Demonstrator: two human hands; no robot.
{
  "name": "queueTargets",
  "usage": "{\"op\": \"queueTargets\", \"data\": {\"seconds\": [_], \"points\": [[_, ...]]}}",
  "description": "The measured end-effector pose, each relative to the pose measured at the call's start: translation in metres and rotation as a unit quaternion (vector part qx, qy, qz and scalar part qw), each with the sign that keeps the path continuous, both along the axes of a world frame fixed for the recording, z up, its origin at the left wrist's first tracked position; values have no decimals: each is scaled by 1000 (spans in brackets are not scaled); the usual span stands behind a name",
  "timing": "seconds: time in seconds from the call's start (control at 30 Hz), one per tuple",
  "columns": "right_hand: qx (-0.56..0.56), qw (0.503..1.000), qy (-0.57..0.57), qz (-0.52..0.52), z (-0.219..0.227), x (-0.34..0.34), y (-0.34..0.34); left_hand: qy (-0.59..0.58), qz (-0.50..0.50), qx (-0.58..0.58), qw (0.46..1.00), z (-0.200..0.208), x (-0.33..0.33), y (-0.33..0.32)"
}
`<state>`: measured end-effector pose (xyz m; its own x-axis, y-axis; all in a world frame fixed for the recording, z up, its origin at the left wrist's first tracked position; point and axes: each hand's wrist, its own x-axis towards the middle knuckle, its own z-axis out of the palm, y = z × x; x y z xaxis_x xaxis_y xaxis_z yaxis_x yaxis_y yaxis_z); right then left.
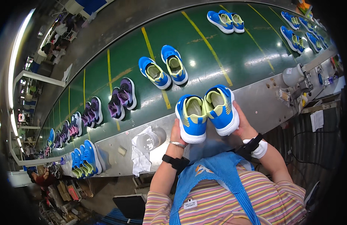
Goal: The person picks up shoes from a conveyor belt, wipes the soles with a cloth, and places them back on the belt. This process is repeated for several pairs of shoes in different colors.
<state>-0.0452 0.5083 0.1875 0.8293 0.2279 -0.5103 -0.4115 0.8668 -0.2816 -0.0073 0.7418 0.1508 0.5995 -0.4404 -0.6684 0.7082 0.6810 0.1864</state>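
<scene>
Two blue sneakers with lime linings and white soles are held up side by side, heels toward me. My left hand (177, 134) is closed round the outer side of the left sneaker (192, 120). The right sneaker (221, 110) is gripped along its outer sole by my right hand (244, 122). Most of my fingers are hidden behind the shoes. Just beyond, another pair of blue sneakers (174, 66) rests on the green conveyor belt (198, 60), near a yellow stripe.
Purple-and-black sneakers (126, 93) line the belt to the left. Several blue sneakers (91, 157) stand on the metal ledge (113, 152) at left. A clear round container (148, 141) sits on a white cloth (141, 159). A metal fixture (303, 84) is at right; more blue sneakers (226, 21) lie farther off.
</scene>
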Motion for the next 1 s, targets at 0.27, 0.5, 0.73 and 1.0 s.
{"op": "queueTargets", "data": {"seconds": [0.27, 0.5, 0.73, 1.0], "points": [[-177, 981, -63, 41, -53, -18, -18, -94, -77, 203, 972, -58, -28, -11], [-797, 563, -188, 114, 14, -56, -23, -107, -145, 288, 941, -50, -61, -23], [-796, 428, -142, 404, -2, -7, 17, -205, -269, 319, 885, -70, -53, -14], [-868, 393, -106, 285, 38, 123, -95, -490, -159, 638, 572, 26, 75, -32]]}}
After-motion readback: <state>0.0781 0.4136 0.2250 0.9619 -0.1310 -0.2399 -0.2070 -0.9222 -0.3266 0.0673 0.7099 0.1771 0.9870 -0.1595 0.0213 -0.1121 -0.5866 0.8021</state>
